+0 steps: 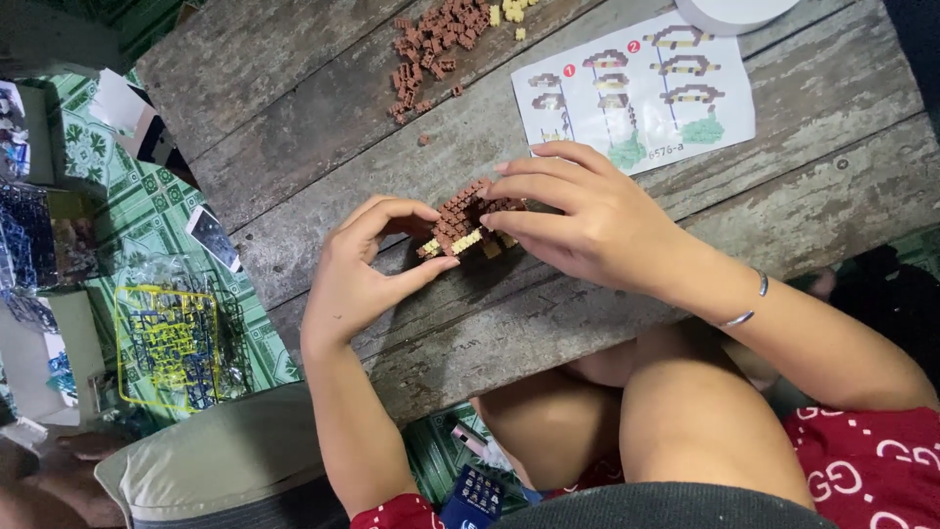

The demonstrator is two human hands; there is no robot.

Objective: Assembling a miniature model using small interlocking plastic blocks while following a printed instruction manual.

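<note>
A weathered grey wooden table (pixel 323 108) of rough planks fills most of the view, with a green patterned floor covering (pixel 147 206) showing to its left. On that covering lie clear plastic bags holding yellow and blue part frames (pixel 171 338), and a grey cushion (pixel 215 460) sits just below them. On the far side of the table an instruction sheet (pixel 636 93) with coloured step drawings lies flat, its upper edge tucked under a white round container (pixel 729 12) at the frame's top. To the left of the sheet a loose pile of small brown bricks (pixel 431 44) is scattered across the planks, with a few pale yellow bricks (pixel 511 12) just beside it. Near the table's front edge, between the two hands, a small block model (pixel 468 220) of brown and cream bricks rests on the wood. The left hand (pixel 357 274) curls around the model's left end, thumb and forefinger pinching it from below and above. The right hand (pixel 587 220) grips the model's right side, fingers spread over its top and thumb pressed against its near face; a thin silver bangle (pixel 749 304) circles that wrist.
</note>
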